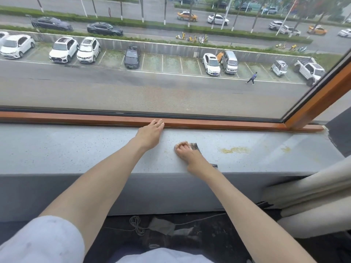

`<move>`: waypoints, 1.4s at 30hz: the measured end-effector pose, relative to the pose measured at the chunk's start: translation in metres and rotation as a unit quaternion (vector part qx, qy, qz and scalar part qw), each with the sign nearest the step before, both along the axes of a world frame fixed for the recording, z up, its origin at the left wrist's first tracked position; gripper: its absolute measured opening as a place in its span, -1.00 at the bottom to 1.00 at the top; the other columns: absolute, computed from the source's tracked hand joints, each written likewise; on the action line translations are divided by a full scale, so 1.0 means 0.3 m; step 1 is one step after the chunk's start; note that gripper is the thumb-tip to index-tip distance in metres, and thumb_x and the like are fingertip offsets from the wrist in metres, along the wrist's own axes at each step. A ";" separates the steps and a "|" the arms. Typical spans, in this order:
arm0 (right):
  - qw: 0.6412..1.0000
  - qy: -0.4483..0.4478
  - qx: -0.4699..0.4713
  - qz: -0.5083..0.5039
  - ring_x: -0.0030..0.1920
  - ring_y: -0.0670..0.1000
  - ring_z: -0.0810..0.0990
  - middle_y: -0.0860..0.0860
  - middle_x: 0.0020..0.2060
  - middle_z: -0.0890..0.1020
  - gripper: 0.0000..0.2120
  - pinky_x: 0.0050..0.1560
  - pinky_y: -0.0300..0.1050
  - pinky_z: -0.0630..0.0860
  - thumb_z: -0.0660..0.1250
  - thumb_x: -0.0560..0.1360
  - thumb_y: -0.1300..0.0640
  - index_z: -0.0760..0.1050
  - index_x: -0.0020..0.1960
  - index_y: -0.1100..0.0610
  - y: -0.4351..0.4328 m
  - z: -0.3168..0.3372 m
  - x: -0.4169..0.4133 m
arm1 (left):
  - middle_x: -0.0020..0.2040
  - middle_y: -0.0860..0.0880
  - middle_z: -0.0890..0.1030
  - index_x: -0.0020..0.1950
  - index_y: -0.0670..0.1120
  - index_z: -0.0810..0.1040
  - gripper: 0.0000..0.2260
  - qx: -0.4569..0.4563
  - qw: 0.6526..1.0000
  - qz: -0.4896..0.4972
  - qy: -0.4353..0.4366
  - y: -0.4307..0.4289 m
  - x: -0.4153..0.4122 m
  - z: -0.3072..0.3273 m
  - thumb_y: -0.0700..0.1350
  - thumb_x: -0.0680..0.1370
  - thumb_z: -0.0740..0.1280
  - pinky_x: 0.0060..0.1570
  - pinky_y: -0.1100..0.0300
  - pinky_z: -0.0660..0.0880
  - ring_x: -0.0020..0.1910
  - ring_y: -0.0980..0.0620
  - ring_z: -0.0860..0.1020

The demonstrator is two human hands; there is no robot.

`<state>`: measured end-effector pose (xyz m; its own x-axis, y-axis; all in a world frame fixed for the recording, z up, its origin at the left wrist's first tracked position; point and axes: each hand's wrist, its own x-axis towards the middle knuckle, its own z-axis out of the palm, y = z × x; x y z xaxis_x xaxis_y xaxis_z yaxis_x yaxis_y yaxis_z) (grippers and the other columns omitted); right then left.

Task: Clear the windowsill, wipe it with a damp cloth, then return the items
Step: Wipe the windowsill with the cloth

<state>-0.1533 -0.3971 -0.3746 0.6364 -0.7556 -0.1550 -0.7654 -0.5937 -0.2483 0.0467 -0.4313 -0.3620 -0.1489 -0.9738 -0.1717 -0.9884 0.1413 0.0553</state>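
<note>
The grey speckled windowsill (76, 149) runs across the view below a wide window. My right hand (187, 153) presses a dark patterned cloth (195, 147) flat on the sill near its middle, fingers curled over the cloth; most of the cloth is hidden under the hand. My left hand (151, 134) lies with straight fingers on the sill, its fingertips touching the orange-brown wooden window frame (209, 125). A yellowish stain (234, 149) marks the sill to the right of the cloth. No loose items stand on the sill.
Beige curtain folds (313, 196) hang at the right, beside the sill's end. A grey wall drops below the sill's front edge. On the dark floor beneath lie a coiled cable (135, 223) and a grey scrap (163, 225). Beyond the glass is a car park.
</note>
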 end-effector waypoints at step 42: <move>0.999 0.037 0.023 -0.006 0.54 0.14 -0.02 0.18 0.49 0.16 -0.34 0.44 0.06 0.20 0.07 0.44 0.42 0.06 0.53 0.23 0.002 0.051 0.299 | 0.47 -0.07 0.28 0.40 -0.14 0.30 -0.55 -0.028 1.000 0.006 -0.012 0.017 0.091 0.099 -0.35 0.52 0.08 0.12 -0.03 0.40 0.33 -0.13 0.37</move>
